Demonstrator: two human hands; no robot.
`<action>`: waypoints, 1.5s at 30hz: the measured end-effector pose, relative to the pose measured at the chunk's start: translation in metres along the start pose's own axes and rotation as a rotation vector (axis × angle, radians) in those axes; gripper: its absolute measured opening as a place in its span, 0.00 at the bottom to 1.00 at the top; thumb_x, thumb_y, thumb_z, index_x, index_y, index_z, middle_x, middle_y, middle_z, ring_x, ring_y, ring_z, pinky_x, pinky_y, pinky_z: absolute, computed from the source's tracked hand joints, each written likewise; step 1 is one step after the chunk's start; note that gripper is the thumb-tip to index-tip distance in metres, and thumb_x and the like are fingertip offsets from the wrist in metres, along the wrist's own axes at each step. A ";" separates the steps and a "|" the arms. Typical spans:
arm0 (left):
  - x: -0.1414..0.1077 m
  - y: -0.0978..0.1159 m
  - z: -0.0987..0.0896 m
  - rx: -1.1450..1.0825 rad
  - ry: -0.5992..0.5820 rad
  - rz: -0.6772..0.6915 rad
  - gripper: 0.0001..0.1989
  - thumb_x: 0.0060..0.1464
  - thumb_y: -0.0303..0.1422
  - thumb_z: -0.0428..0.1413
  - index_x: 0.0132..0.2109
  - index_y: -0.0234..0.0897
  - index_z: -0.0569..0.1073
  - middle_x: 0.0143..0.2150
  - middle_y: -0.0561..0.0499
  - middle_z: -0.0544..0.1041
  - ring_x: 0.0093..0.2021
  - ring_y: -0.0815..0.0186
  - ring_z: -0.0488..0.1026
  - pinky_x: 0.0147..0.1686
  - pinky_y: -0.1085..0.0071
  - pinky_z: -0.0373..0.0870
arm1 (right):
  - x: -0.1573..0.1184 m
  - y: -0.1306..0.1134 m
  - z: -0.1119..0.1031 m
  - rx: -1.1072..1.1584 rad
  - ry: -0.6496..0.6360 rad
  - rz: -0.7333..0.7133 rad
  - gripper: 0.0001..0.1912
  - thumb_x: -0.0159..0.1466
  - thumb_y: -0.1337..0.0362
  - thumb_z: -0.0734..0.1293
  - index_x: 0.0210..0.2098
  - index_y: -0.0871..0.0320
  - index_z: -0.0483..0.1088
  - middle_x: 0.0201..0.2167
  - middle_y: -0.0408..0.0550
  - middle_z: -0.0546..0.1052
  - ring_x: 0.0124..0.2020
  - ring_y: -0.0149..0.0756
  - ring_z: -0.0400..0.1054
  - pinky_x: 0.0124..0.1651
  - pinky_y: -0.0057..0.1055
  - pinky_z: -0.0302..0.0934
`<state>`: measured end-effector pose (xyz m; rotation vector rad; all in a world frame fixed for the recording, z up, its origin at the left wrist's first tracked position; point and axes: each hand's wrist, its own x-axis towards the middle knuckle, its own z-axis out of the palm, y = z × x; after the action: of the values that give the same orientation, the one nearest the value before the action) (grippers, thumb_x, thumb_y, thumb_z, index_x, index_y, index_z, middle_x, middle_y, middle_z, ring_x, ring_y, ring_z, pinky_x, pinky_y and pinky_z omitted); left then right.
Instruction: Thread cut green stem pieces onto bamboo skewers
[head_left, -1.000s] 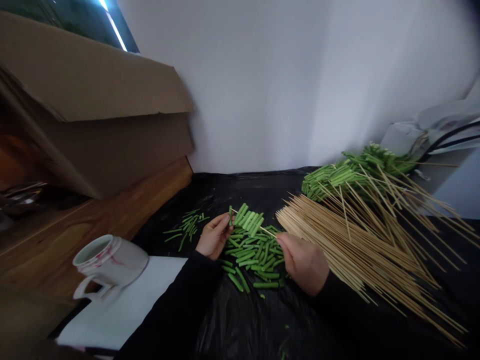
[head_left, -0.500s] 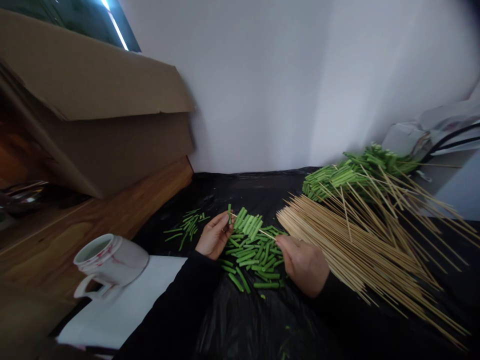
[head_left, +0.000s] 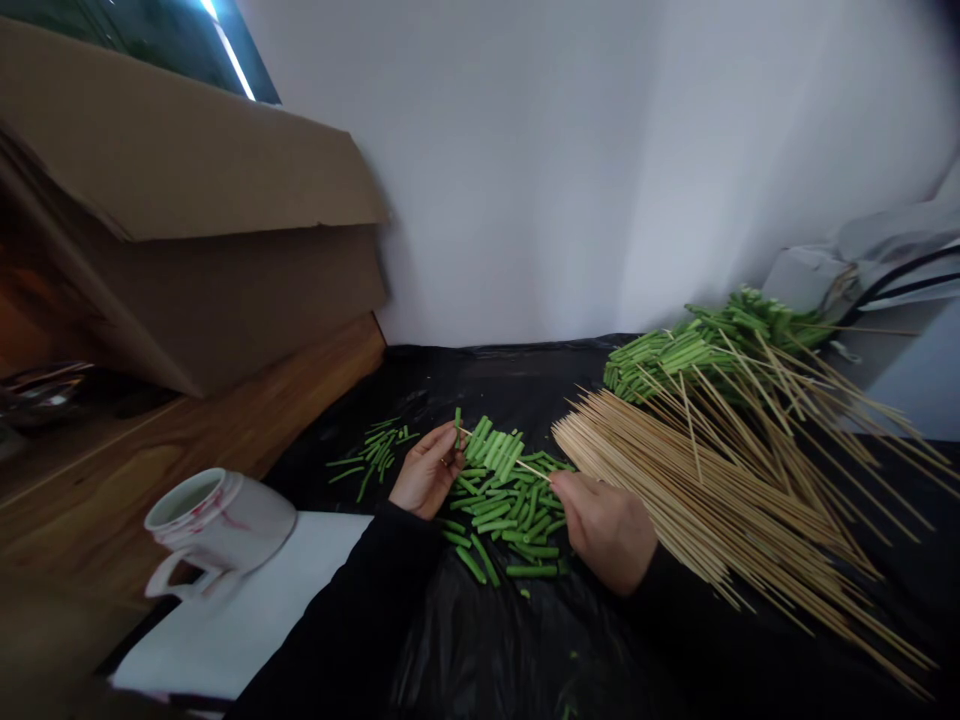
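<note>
My right hand [head_left: 611,530] grips a thin wooden skewer [head_left: 534,470] near one end. Several cut green bean pieces [head_left: 493,447] sit side by side across the skewer's far half. At the skewer's tip, my left hand [head_left: 426,472] pinches one more green bean piece [head_left: 458,425], held upright between thumb and fingers. Below both hands lies a loose pile of cut green beans [head_left: 517,515] on black plastic sheeting [head_left: 480,650]. To the left of my left hand, a smaller scatter of thin green bean pieces [head_left: 379,450] rests on the plastic.
A large heap of bare skewers [head_left: 712,490] spreads to the right. Behind it are stacked loaded green bean skewers [head_left: 675,355]. On the left, a white mug [head_left: 247,520] stands by white paper [head_left: 300,570], with a cardboard box [head_left: 285,290] behind. A pale wall [head_left: 525,180] closes the back.
Almost nothing differs. Both hands and the skewer keep nearly the same place, with only a very slight shift of the whole view.
</note>
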<state>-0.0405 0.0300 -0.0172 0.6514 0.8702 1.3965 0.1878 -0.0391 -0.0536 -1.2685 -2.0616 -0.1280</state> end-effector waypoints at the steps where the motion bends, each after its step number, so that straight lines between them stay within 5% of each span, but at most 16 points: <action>1: 0.000 0.000 0.000 0.006 0.006 0.002 0.11 0.43 0.25 0.66 0.38 0.31 0.79 0.30 0.51 0.78 0.29 0.73 0.74 0.26 0.81 0.71 | 0.000 0.000 0.000 -0.002 -0.002 0.003 0.13 0.68 0.71 0.55 0.40 0.58 0.71 0.32 0.45 0.76 0.33 0.32 0.71 0.37 0.27 0.55; 45: 0.003 0.002 -0.001 -0.005 -0.003 -0.006 0.07 0.40 0.22 0.65 0.31 0.29 0.78 0.24 0.54 0.74 0.26 0.75 0.69 0.25 0.80 0.65 | 0.001 -0.003 -0.004 -0.053 -0.036 0.005 0.14 0.66 0.71 0.54 0.35 0.57 0.69 0.26 0.43 0.72 0.26 0.31 0.64 0.30 0.32 0.45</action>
<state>-0.0425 0.0328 -0.0166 0.6465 0.8656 1.3917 0.1873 -0.0415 -0.0492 -1.3170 -2.0983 -0.1597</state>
